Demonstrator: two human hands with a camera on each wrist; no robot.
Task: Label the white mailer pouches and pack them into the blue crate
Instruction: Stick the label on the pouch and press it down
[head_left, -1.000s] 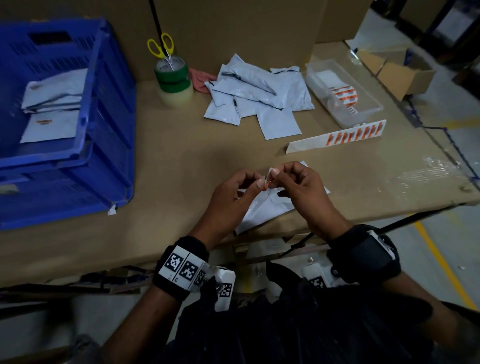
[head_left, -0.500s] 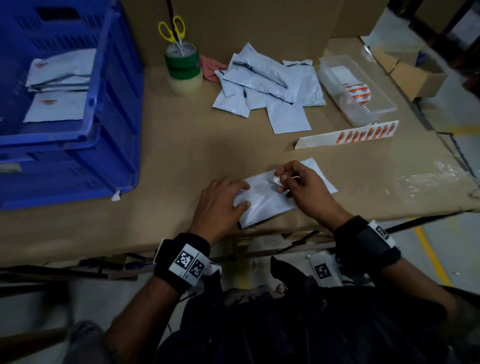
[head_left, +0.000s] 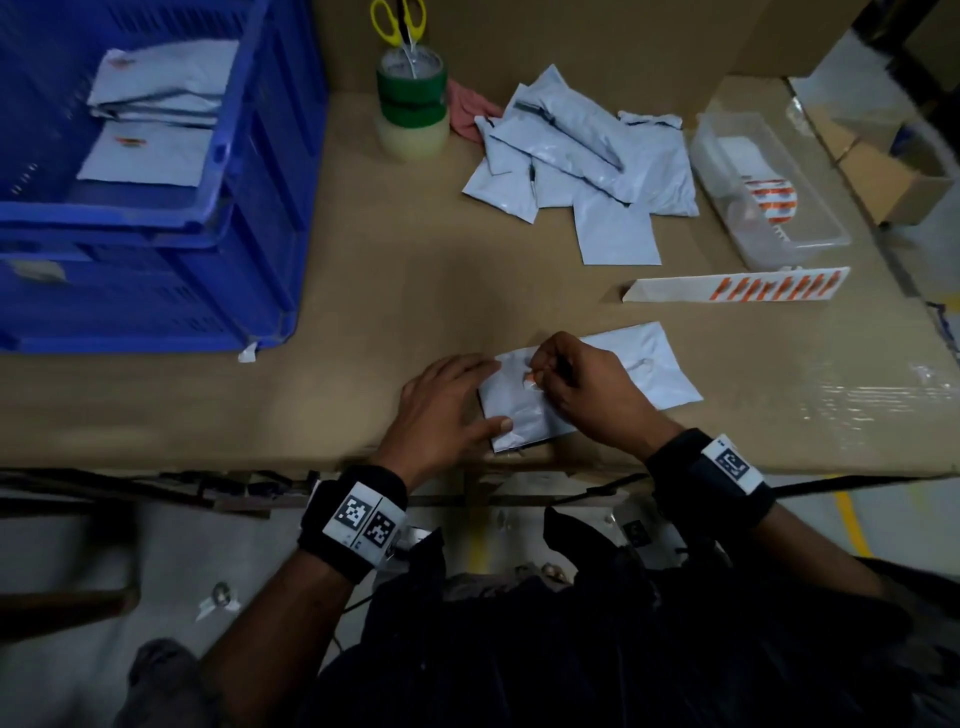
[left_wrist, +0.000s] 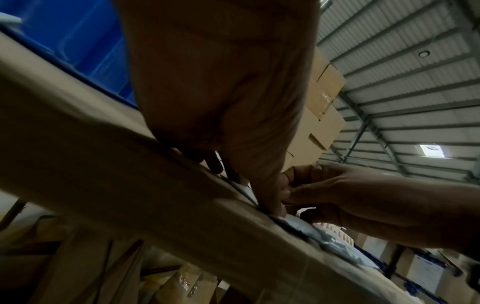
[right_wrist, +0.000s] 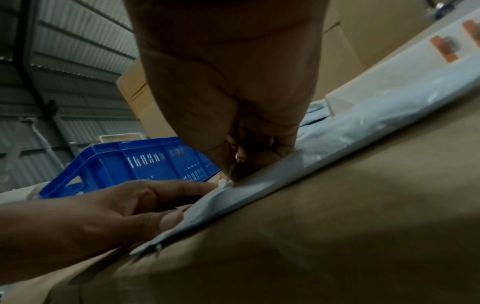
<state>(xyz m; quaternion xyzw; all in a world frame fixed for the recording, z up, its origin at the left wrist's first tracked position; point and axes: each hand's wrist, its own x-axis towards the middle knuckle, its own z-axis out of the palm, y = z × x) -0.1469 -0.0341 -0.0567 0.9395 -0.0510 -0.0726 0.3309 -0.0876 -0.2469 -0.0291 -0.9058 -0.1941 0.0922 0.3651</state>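
Note:
A white mailer pouch (head_left: 644, 369) lies flat near the table's front edge. My left hand (head_left: 447, 410) rests on its left end with straight fingers, thumb on the near corner (right_wrist: 171, 222). My right hand (head_left: 582, 395) pinches a small orange-and-white label (head_left: 530, 382) and sets it down on the pouch (right_wrist: 337, 133). The blue crate (head_left: 270, 171) stands at the far left with labelled pouches (head_left: 150, 156) inside. A pile of unlabelled pouches (head_left: 587, 161) lies at the back centre.
A label backing strip (head_left: 737, 286) lies right of centre. Behind it stands a clear tray (head_left: 810, 228) holding more labels. Tape rolls with yellow scissors (head_left: 410, 98) stand at the back beside a pink cloth (head_left: 467, 114). A cardboard box (head_left: 898, 182) sits far right.
Both hands dropped from mid-air, where they peeled the label, onto the pouch. The left hand flattened on its left end; the right brought the label down to the pouch.

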